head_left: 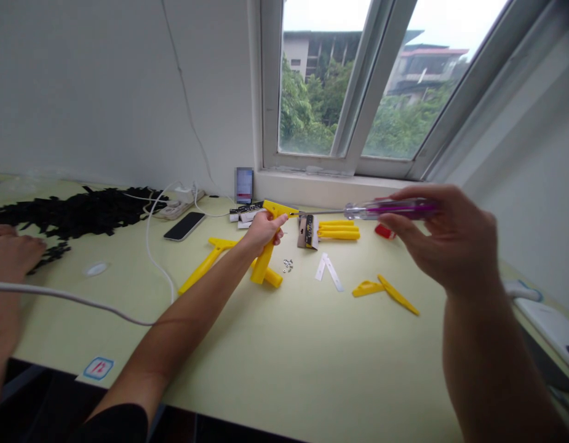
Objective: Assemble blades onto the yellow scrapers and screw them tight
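Note:
My left hand [264,231] is closed around a yellow plastic scraper-like handle [262,269], raised over the table. My right hand [443,237] grips a screwdriver [385,209] with a clear and purple handle. The screwdriver's shaft points left, its tip at or very near the yellow piece beside my left thumb; whether it sits in a screw is too small to tell. Several small metal nuts or screws [288,265] lie below on the table. White flat blades [329,272] lie to the right of them, and yellow plastic parts [385,291] lie farther right.
More yellow handles lie at the left [210,258] and back [338,231], beside a cardboard package [308,232]. A phone [184,226], a white cable [149,246] and a black heap of strips [88,211] are on the left. Another person's hand [16,247] rests at the left edge.

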{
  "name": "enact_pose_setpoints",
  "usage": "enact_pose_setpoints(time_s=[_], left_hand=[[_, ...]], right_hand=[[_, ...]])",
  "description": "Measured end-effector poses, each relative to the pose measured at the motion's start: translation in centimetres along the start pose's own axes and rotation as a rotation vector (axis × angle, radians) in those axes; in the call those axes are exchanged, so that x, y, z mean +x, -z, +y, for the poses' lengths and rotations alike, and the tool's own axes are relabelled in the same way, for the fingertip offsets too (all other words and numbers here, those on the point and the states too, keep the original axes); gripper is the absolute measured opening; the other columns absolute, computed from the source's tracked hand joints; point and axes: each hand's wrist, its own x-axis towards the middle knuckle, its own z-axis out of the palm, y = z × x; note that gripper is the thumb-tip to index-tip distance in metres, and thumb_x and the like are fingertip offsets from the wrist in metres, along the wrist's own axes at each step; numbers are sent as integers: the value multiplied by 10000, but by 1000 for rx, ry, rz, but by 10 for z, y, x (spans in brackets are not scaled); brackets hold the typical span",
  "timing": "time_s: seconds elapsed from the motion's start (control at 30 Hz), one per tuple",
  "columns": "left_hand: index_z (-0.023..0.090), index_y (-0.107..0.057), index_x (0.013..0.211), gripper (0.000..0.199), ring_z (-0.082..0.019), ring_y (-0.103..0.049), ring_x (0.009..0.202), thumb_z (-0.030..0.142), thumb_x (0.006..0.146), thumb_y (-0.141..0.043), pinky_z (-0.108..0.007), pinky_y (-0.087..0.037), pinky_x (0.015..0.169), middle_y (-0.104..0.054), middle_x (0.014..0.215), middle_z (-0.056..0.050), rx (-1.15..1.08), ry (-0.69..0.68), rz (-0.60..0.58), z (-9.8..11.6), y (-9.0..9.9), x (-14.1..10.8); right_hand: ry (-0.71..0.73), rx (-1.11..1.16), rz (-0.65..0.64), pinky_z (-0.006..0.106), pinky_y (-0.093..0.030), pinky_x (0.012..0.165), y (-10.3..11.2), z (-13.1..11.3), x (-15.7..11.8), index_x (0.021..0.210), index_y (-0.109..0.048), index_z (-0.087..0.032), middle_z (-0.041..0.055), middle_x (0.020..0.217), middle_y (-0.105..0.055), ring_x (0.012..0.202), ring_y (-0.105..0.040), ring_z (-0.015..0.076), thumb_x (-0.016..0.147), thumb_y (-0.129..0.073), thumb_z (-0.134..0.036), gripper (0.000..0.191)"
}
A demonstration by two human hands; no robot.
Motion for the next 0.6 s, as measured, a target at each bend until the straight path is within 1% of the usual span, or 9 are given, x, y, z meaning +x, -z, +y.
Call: enact_pose_setpoints(time_s=[0.1,0.17,0.27,0.3,0.4,0.43,0.53,0.57,0.6], left_hand=[[141,-537,803,164,-41,-401,352,189,860,-683,-162,-303,333,-459,534,74,35,-31,36,0,0,1],[137,-545,809,148,-42,-383,337,193,873,-666,-158,-297,331,-437,493,85,54,-54,65,-1,2,3],[136,-550,809,133,-47,-384,332,190,880,-649,-156,-294,328,-421,466,91,68,-79,92,-2,6,6],[136,-551,810,129,-50,-391,334,189,878,-647,-156,-295,327,-422,465,89,73,-91,92,-3,7,7],[142,-549,794,145,-53,-396,321,207,872,-653,-156,-295,326,-429,447,85,116,-133,85,-5,8,9],[145,-547,784,160,-52,-392,312,222,869,-660,-156,-293,326,-429,436,85,133,-144,89,-6,8,9],[150,-545,770,199,-55,-388,297,267,854,-682,-160,-292,324,-436,421,81,167,-163,107,-7,7,10],[151,-546,768,206,-57,-391,298,275,848,-690,-161,-294,322,-440,422,79,175,-170,110,-7,7,10],[152,-546,765,209,-59,-394,298,278,843,-694,-163,-295,321,-444,422,77,185,-175,108,-7,6,9]], right_hand=[[32,-405,13,351,-483,602,-1,5,-1,877,-633,-255,-11,677,-622,580,-598,175,853,-650,-491,237],[-15,-339,-56,355,-488,597,-2,10,-1,1012,-606,-255,17,795,-652,625,-613,187,916,-553,-476,247],[-2,-81,-278,375,-532,654,-3,12,0,1204,-518,-297,62,1129,-657,811,-660,219,926,-526,-450,318],[19,-71,-284,386,-538,681,-3,12,0,1183,-531,-301,59,1123,-664,827,-661,225,926,-527,-444,294],[9,-261,-102,408,-527,704,-3,13,1,1016,-597,-259,38,835,-673,728,-646,224,937,-519,-445,216],[-11,-276,-88,403,-528,682,-2,15,2,1022,-593,-247,34,815,-664,693,-641,214,937,-520,-447,229],[-35,-45,-257,380,-555,645,1,23,5,1206,-506,-263,68,1104,-658,728,-665,194,908,-566,-442,354],[-31,-5,-290,380,-560,651,2,25,6,1226,-492,-275,70,1147,-649,744,-672,195,900,-579,-444,377],[-31,-45,-253,388,-558,660,3,28,6,1191,-520,-277,65,1100,-663,742,-673,203,899,-579,-452,346]])
